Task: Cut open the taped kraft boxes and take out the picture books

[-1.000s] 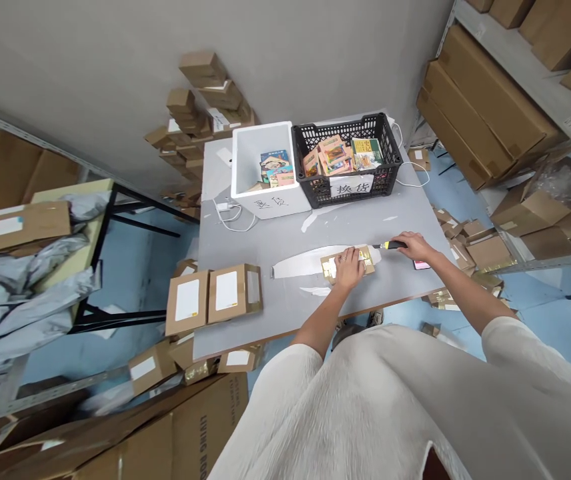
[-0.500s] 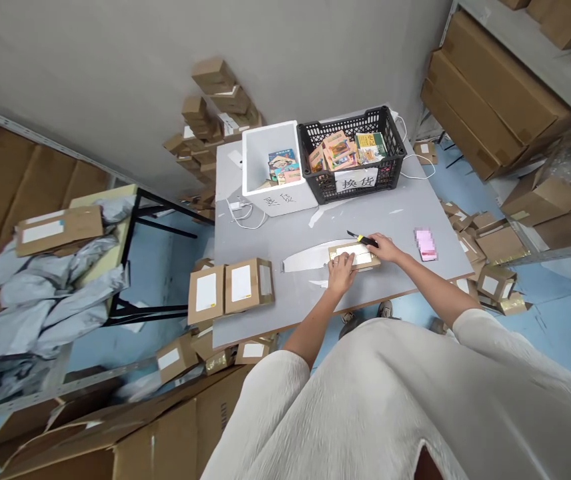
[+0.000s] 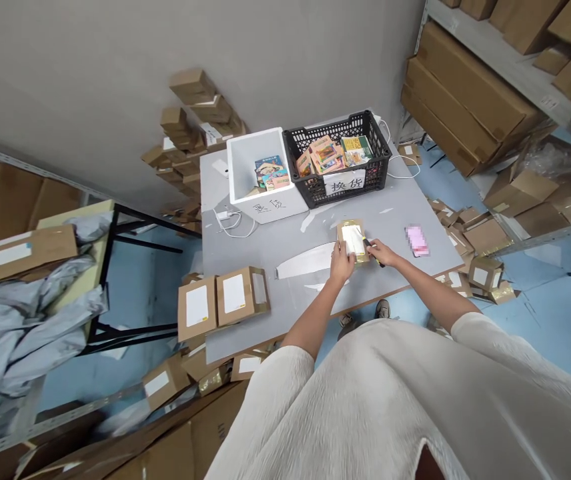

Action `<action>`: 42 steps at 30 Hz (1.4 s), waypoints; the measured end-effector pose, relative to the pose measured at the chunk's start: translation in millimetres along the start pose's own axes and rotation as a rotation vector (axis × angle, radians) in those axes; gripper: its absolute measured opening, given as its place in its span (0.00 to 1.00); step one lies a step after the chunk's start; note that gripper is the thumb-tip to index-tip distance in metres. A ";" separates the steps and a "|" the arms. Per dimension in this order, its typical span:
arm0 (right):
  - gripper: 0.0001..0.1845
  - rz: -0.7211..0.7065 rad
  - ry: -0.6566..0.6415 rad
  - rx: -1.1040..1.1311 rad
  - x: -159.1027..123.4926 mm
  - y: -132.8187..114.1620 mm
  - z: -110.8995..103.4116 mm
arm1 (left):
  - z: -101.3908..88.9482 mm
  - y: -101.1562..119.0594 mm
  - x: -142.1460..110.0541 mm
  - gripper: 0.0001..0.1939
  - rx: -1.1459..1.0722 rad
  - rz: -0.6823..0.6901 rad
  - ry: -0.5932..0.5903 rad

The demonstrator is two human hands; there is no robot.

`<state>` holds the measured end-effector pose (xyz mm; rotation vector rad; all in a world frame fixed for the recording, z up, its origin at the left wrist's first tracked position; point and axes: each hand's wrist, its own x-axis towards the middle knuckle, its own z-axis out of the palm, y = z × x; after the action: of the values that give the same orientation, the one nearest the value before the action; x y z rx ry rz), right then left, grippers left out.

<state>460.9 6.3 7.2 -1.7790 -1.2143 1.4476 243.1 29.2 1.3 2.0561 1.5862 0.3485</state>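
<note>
A small cardboard box [image 3: 349,225] with a white label lies on the grey table [image 3: 285,243], its long side pointing away from me. My left hand [image 3: 341,263] grips the box's left side, fingers bent at its edge. In my right hand [image 3: 382,253] is a yellow-and-black box cutter [image 3: 367,242]. Its blade end lies over the right part of the label; whether it touches cannot be made out. Left of the box, a long pale strip [image 3: 305,261] lies flat on the tabletop.
At the table's back stand a white foam box [image 3: 280,205] and a black crate [image 3: 338,181], both holding books. Two labelled cartons [image 3: 235,300] sit at the left edge. A pink phone-like item [image 3: 417,241] lies at right. Stacked parcels [image 3: 185,137] lean by the wall.
The box has turned from lying sideways to pointing away from me. My right hand has brought the cutter from beyond the box to its right side. The view has shifted slightly.
</note>
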 end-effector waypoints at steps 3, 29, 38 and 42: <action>0.19 0.018 -0.061 0.160 -5.2 5.0 14.1 | -4.6 10.7 6.6 0.36 0.094 -0.067 -0.025; 0.17 0.002 -0.091 0.039 -24.3 -13.7 0.7 | -41.4 -0.6 6.2 0.32 0.330 0.286 -0.249; 0.15 -0.150 0.003 -0.213 -30.5 -16.4 -46.0 | -33.2 8.8 7.0 0.26 0.374 0.302 -0.277; 0.16 -0.155 -0.012 -0.311 -28.5 -16.2 -64.4 | -29.0 7.2 5.1 0.23 0.400 0.311 -0.256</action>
<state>516.8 -3.5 52.0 -1.8256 -1.6176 1.2351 236.0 39.7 28.9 2.5387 1.2575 -0.1383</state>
